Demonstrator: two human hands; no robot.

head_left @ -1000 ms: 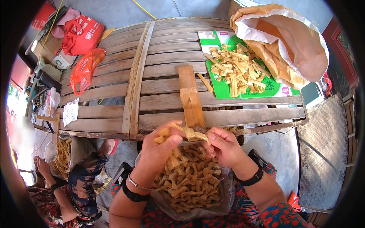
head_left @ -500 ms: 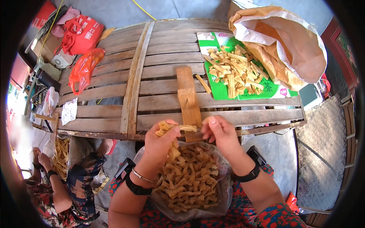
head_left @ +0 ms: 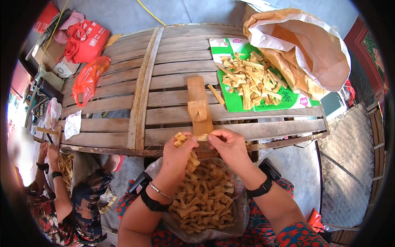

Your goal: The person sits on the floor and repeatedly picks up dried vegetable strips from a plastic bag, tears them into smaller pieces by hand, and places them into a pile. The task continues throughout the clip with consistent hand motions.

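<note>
Both hands meet at the near edge of a slatted wooden table [head_left: 173, 94], just below centre of the view. Left hand [head_left: 177, 155], with a bracelet and a dark band at the wrist, curls its fingers around a small tan knotted strip [head_left: 181, 139], pinching it at the top. Right hand [head_left: 227, 145], wearing a black wristband, pinches the other end of the same pale strip between thumb and forefinger, so that the piece spans the short gap between the two hands. Directly at 12 o'clock from the hands, a narrow wooden block [head_left: 199, 108] lies on the slats, its near end touching the fingertips. At 6 o'clock, on the lap, an open clear plastic bag [head_left: 242, 206] holds a heap of knotted tan pieces [head_left: 203, 197]. At 1 o'clock, well apart from the hands, a pile of straight pale strips [head_left: 250, 80] rests on a green-and-white sheet [head_left: 230, 103], and beside it at 2 o'clock stands a large open tan sack [head_left: 304, 49]. At 10 o'clock a red plastic bag [head_left: 88, 78] lies on the table's far left, with a red cloth bag [head_left: 84, 39] beyond it. At 8 o'clock another person [head_left: 57, 197] sits low beside the table, hands near more tan strips.
</note>
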